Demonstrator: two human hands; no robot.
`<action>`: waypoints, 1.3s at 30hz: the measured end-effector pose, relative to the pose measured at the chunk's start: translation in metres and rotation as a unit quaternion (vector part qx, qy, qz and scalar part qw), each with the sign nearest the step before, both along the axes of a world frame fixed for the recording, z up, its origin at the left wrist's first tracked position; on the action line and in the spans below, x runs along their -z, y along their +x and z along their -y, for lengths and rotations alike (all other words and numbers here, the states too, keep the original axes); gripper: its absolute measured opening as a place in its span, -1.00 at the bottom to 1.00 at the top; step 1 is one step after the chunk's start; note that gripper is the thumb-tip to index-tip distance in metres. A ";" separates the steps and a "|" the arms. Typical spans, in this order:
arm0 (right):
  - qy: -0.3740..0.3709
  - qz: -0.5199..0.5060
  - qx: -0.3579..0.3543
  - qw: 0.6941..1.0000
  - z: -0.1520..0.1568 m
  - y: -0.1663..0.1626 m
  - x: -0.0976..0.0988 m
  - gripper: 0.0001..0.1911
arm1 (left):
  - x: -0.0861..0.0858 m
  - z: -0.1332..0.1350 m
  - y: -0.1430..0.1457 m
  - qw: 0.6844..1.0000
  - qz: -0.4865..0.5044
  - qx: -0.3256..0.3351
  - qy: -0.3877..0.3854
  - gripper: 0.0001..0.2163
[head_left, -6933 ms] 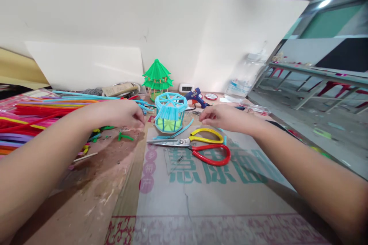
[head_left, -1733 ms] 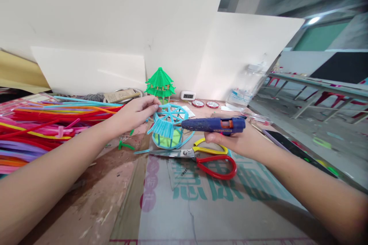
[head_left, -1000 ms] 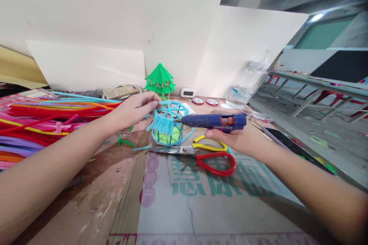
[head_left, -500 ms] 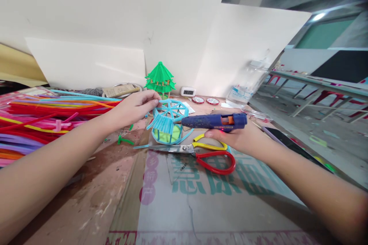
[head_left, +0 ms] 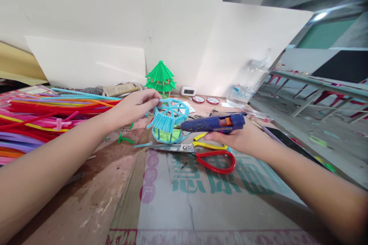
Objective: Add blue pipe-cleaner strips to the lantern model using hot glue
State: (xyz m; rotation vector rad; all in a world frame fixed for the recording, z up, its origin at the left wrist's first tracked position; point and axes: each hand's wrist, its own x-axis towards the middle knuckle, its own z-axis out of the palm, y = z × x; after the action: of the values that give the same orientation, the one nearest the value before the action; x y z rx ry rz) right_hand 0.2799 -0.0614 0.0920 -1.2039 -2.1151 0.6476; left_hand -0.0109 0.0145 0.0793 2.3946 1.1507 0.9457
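My left hand [head_left: 145, 104] pinches the upper left rim of a small light-blue pavilion model [head_left: 165, 119], built of pipe cleaners with a round green base. One section of its spoked roof is filled in with blue strips. A dark blue hot glue gun [head_left: 211, 123] lies in my right hand [head_left: 244, 138], its nozzle at the right edge of that filled section; whether the tip touches cannot be made out. Just in front of the model, scissors [head_left: 185, 147] with one yellow and one red handle rest on the printed cardboard [head_left: 230, 206].
Many coloured pipe cleaners [head_left: 54, 118] are heaped at the left. Behind the model stand a green pagoda model [head_left: 160, 76] and a small digital clock [head_left: 188, 91]. A clear plastic bottle [head_left: 243, 88] and a dark phone-like slab [head_left: 293, 145] are at the right.
The glue gun and my right hand have shifted slightly left and down, bringing the nozzle lower along the roof section. My left hand keeps its grip on the model.
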 end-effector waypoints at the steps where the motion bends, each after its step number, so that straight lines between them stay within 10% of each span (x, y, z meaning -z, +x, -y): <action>1: 0.001 0.005 0.000 1.000 0.001 0.000 -0.001 -0.77 | 0.000 0.000 0.000 1.000 0.000 0.000 -0.002 -0.72; 15: 0.085 -0.003 -0.033 0.996 -0.002 0.002 -0.005 -0.76 | 0.001 -0.001 -0.001 1.000 -0.002 0.004 0.000 -0.73; 39: 0.023 -0.031 -0.010 0.999 0.003 -0.001 -0.006 -0.69 | -0.001 0.000 0.000 1.000 -0.011 0.000 0.001 -0.73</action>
State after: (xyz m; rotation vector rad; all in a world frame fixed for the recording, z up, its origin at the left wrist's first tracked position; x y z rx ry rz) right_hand 0.2789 -0.0643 0.0978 -1.1254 -2.0815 0.6324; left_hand -0.0110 0.0142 0.0805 2.4117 1.1587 0.9245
